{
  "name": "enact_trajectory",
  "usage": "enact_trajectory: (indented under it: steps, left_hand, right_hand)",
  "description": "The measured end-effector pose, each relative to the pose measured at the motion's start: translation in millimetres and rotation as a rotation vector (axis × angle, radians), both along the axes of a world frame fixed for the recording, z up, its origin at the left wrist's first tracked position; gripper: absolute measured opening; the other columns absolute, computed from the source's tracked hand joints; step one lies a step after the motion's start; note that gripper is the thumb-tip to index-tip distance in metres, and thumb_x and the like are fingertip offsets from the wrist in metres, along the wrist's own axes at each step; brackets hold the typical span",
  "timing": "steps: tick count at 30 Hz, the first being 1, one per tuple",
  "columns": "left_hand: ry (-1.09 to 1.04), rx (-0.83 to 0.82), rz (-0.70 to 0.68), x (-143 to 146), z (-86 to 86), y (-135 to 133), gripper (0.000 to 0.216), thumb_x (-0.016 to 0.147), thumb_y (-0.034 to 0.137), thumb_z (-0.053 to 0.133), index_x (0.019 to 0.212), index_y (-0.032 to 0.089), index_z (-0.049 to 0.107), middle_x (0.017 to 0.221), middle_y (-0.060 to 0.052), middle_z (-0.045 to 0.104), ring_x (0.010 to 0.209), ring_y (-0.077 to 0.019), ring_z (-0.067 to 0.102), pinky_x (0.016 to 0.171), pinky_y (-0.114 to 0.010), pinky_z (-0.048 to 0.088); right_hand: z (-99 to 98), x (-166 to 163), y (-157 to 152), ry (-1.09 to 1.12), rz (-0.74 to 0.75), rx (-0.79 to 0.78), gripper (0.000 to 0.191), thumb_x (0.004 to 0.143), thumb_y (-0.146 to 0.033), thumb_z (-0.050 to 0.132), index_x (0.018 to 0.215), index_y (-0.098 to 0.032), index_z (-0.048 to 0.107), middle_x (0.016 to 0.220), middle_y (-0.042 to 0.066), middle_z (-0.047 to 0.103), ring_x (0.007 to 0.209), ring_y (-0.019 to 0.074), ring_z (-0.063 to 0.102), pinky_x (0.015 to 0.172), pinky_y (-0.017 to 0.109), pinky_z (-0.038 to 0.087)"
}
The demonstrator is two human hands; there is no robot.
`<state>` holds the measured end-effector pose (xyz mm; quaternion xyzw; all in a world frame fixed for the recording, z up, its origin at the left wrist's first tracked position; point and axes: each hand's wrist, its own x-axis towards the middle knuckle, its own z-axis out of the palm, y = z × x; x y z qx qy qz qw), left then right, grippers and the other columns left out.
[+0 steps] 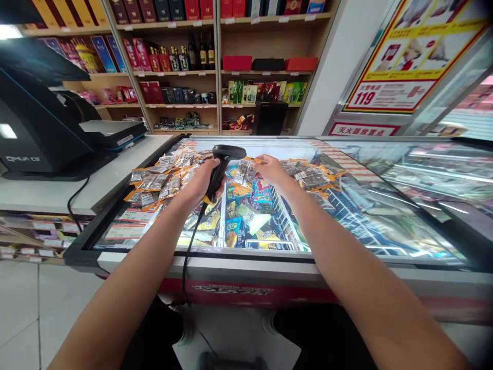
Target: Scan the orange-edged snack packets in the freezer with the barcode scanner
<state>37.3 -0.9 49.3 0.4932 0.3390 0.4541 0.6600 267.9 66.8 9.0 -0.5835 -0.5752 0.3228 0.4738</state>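
Note:
My left hand (206, 180) is wrapped round the handle of a black barcode scanner (229, 151), whose head points to the right. A cable runs down from the scanner over the freezer's front edge. My right hand (269, 168) pinches the corner of a small clear snack packet (244, 172) with orange edges, held just right of and below the scanner head. Left of the scanner, a pile of similar packets (157, 180) lies on the glass freezer lid. A second group of packets (314, 177) lies right of my right hand.
Under the glass of the chest freezer (246, 262) are colourful ice cream packs (250, 218) in wire baskets. A counter (131, 154) with a dark till machine (42, 118) stands at the left. Shelves (173, 74) of boxes and bottles line the back.

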Motion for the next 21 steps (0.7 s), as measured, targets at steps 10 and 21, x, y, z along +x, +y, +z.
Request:
enact_trajectory:
  steps: [10, 21]
  left_hand:
    - [0.094, 0.025, -0.080, -0.7, -5.2, 2.3, 0.029, 0.095, 0.049, 0.053, 0.084, 0.022, 0.052, 0.056, 0.001, 0.056, 0.033, -0.0124, 0.045, 0.034, -0.023, 0.034]
    - [-0.229, 0.019, 0.311, -15.2, 6.7, 14.3, 0.038, 0.097, 0.058, 0.056, 0.084, 0.023, 0.051, 0.058, 0.004, 0.056, 0.035, -0.0094, 0.045, 0.036, -0.022, 0.035]
  right_hand:
    - [-1.8, -0.7, 6.0, 0.005, -0.009, 0.024, 0.013, 0.091, -0.026, 0.071, 0.100, -0.023, 0.063, 0.067, -0.004, 0.062, 0.057, 0.0169, 0.061, 0.056, 0.025, 0.045]
    - [10.5, 42.4, 1.8, -0.642, -0.521, 0.274, 0.055, 0.092, -0.032, 0.076, 0.141, -0.014, 0.059, 0.142, 0.026, 0.059, 0.137, 0.0430, 0.052, 0.113, 0.062, 0.040]
